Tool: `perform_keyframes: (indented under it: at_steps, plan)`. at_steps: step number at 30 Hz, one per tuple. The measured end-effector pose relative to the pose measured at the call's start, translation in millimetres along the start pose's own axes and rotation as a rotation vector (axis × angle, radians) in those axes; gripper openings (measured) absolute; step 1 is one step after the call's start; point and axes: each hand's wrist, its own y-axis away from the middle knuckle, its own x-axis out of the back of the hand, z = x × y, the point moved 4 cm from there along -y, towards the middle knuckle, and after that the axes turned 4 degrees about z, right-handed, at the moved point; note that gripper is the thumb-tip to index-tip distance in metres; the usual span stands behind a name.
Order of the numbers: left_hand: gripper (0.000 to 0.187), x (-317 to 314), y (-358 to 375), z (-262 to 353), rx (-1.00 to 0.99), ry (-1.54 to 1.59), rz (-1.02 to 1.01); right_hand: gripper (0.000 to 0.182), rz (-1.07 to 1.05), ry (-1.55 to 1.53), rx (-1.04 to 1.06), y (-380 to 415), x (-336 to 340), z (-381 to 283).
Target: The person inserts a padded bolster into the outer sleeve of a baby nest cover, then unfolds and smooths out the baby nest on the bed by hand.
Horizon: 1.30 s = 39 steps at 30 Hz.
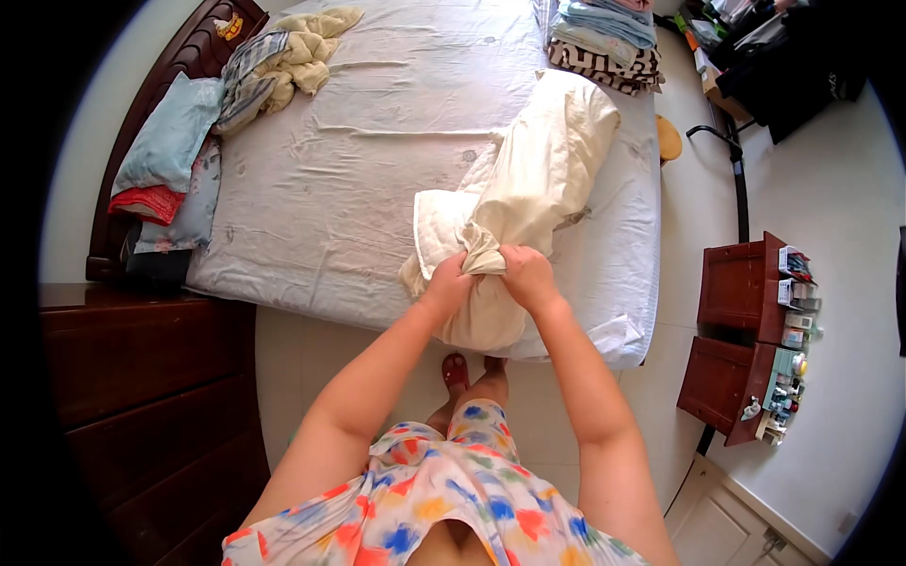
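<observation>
A long cream quilt [552, 160] lies bunched across the near right part of the bed, its near end hanging over the edge. My left hand [447, 285] is closed on a gathered fold of it. Close beside, on the right of the same fold, my right hand [528, 275] grips the cloth with fingers wrapped round. Between the two hands the fabric is pinched into tight wrinkles. A white stitched flap [439, 226] of the quilt spreads out to the left. Some fingertips are hidden in the folds.
The bed [330, 189] has a wrinkled pale sheet. Pillows [175, 132] and a crumpled plaid-and-cream cover [297, 57] lie by the dark headboard. Folded bedding [609, 47] is stacked at the far right corner. A wooden dresser [151, 377] stands left, small red-brown cabinets [741, 302] right.
</observation>
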Motion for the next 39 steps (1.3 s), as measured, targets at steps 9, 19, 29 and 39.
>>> perform_keyframes:
  at_steps: [9,19,29,39]
  plan:
    - [0.034,-9.3,-11.4,-21.6,0.696,0.278,-0.551,0.025,-0.527,-0.536,-0.3,-9.9,-14.2,55.8]
    - [0.049,-10.3,22.6,-10.5,0.494,-0.133,-0.467,0.029,0.166,-0.079,-0.54,63.2,1.6,17.7]
    - [0.076,-20.1,46.6,9.4,-0.109,-0.502,0.188,0.072,0.337,-0.429,-0.699,110.1,-49.5,-30.8]
    - [0.064,-64.6,-2.4,1.7,-0.755,-1.132,0.109,0.063,0.048,-0.164,-0.74,113.7,-55.4,-21.7]
